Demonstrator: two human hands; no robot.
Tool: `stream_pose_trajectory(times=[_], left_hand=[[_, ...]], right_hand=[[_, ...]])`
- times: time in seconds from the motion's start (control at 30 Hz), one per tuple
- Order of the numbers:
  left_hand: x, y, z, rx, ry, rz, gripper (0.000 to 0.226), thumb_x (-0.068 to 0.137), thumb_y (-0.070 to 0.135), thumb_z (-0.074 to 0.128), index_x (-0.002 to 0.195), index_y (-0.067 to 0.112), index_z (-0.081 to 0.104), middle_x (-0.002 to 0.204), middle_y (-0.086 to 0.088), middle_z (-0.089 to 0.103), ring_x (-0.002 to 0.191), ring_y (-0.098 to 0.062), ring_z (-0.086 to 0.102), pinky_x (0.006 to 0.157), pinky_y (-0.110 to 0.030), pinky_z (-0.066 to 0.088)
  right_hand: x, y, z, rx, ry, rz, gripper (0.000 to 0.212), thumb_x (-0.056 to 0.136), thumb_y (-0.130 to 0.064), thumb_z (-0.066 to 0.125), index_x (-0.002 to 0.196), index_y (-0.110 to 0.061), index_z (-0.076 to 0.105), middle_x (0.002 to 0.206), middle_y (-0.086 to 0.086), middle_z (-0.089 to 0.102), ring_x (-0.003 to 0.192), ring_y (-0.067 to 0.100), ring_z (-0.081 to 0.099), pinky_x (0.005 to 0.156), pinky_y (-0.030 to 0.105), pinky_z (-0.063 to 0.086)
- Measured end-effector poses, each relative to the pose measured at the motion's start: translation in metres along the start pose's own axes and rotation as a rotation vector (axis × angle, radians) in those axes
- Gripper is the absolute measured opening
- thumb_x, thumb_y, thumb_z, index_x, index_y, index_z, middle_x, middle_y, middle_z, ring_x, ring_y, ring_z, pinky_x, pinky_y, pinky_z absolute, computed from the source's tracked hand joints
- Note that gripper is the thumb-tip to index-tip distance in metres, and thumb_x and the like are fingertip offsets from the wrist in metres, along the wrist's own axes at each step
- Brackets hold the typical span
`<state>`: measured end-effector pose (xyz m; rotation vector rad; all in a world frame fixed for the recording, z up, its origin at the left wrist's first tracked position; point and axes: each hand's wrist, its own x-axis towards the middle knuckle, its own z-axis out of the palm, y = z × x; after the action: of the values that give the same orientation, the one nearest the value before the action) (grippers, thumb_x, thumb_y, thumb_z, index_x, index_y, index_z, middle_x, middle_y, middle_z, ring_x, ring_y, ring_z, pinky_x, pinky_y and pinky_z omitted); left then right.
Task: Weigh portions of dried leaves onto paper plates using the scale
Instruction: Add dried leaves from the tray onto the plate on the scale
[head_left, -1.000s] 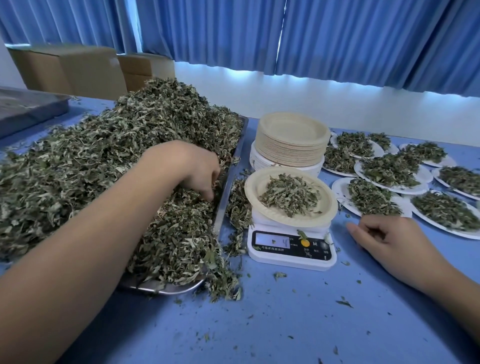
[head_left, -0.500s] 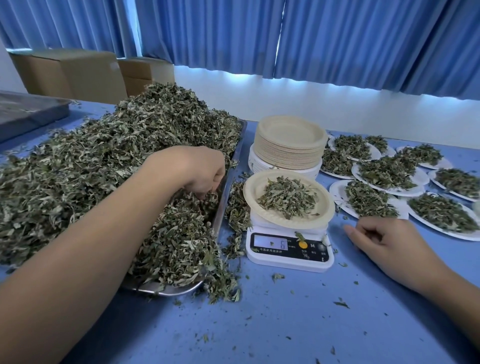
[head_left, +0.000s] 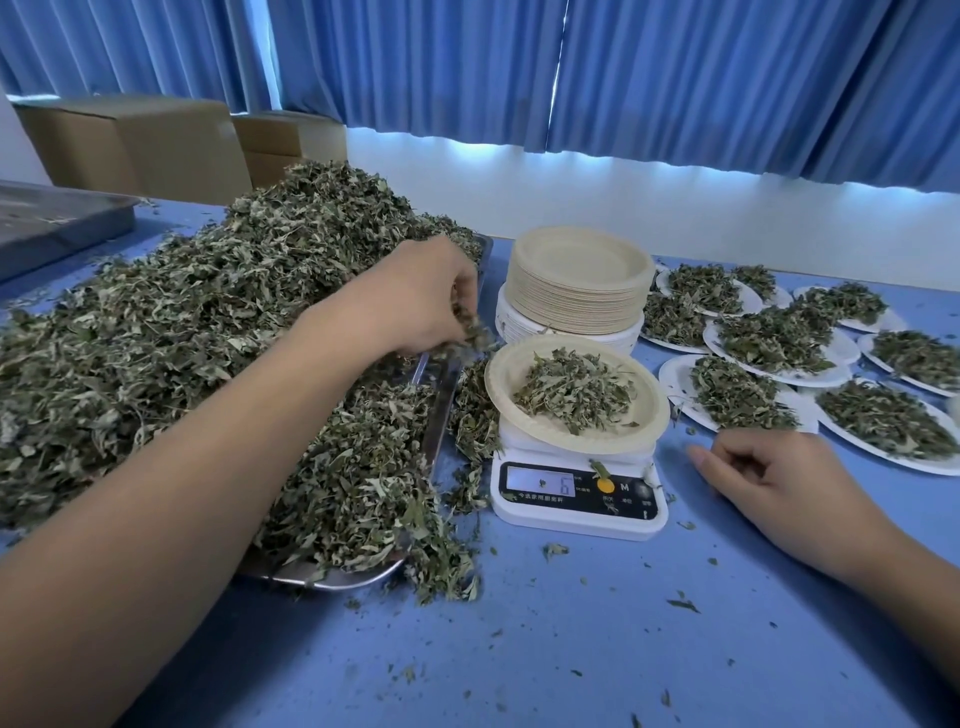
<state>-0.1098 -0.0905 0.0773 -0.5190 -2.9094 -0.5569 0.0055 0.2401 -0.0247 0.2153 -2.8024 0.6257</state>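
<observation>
My left hand (head_left: 415, 296) fingers pinch a tuft of dried leaves (head_left: 475, 330); the plate (head_left: 576, 392) on the scale (head_left: 579, 493) lies at 4 o'clock, just beside. Right hand (head_left: 779, 478) rests loosely curled, empty.

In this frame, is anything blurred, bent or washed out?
Head view: motion blur on the left hand and its pinch of leaves; wide-angle bending at the curtain edges; the scale display is faint, its digits hard to read.

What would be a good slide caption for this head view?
Left hand carries a pinch of dried leaves toward the plate on the scale.
</observation>
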Motion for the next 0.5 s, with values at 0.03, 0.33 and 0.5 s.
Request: stream_pose_trajectory(times=[0.03, 0.33, 0.5], left_hand=[[0.0, 0.003, 0.003, -0.093, 0.029, 0.042, 0.017, 0.082, 0.014, 0.082, 0.089, 0.023, 0.07, 0.082, 0.01, 0.061, 0.074, -0.012, 0.06, 0.059, -0.02, 0.043], [0.002, 0.006, 0.015, -0.138, 0.128, 0.145, 0.027, 0.104, 0.019, 0.048, 0.119, 0.021, 0.07, 0.094, 0.002, 0.07, 0.078, -0.013, 0.064, 0.069, -0.026, 0.049], [0.003, -0.014, 0.011, 0.282, -0.231, -0.091, 0.043, 0.099, 0.001, 0.047, 0.136, 0.017, 0.058, 0.133, -0.013, 0.061, 0.103, -0.031, 0.065, 0.092, -0.044, 0.056]], right_hand=[[0.0, 0.0, 0.0, 0.003, 0.0, 0.0, 0.048, 0.097, -0.039, 0.06, 0.06, -0.01, 0.051, 0.051, 0.013, 0.045, 0.045, 0.009, 0.033, 0.051, 0.03, 0.031], [-0.001, 0.001, 0.0, 0.018, 0.006, -0.013, 0.049, 0.097, -0.04, 0.06, 0.059, -0.013, 0.046, 0.051, 0.012, 0.043, 0.045, 0.008, 0.031, 0.051, 0.029, 0.031], [0.0, 0.002, 0.001, 0.017, 0.015, -0.029, 0.049, 0.097, -0.037, 0.061, 0.058, -0.014, 0.044, 0.049, 0.009, 0.039, 0.045, 0.008, 0.03, 0.05, 0.024, 0.03]])
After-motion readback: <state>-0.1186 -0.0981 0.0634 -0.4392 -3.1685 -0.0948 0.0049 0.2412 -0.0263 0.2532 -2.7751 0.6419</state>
